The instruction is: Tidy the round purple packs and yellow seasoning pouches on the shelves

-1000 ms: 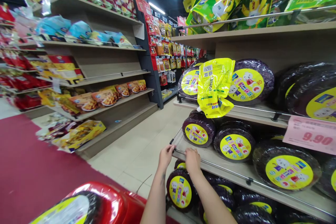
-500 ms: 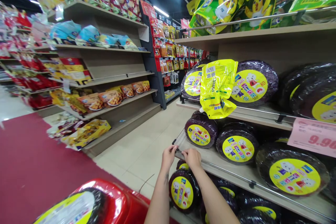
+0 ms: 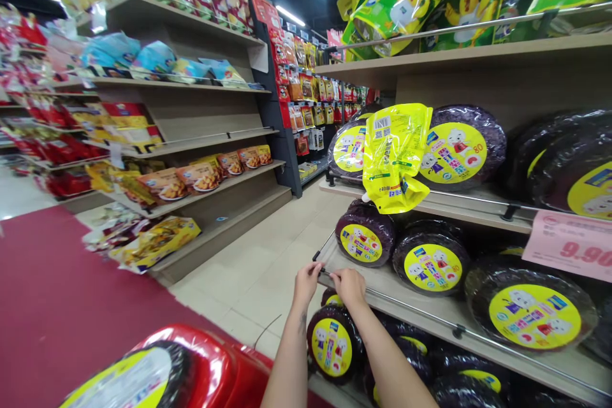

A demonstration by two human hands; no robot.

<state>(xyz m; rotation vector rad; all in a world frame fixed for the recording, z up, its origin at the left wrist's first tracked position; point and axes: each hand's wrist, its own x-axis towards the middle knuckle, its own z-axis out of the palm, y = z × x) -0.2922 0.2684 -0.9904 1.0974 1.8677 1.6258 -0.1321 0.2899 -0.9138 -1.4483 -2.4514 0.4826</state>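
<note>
seemingly left hand (image 3: 306, 283), right hand (image 3: 350, 286) pinched narrow on shelf rail (image 3: 411, 308); likely light, stiff, slick; hold near end.

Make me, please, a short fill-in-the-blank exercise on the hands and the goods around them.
1. The right hand and left hand are at the front rail; the ____ hand is nearer its black corner fitting.
2. The price sign is coloured ____.
3. The round dark packages carry labels whose background is ____.

Missing words: left; pink; yellow.
</note>
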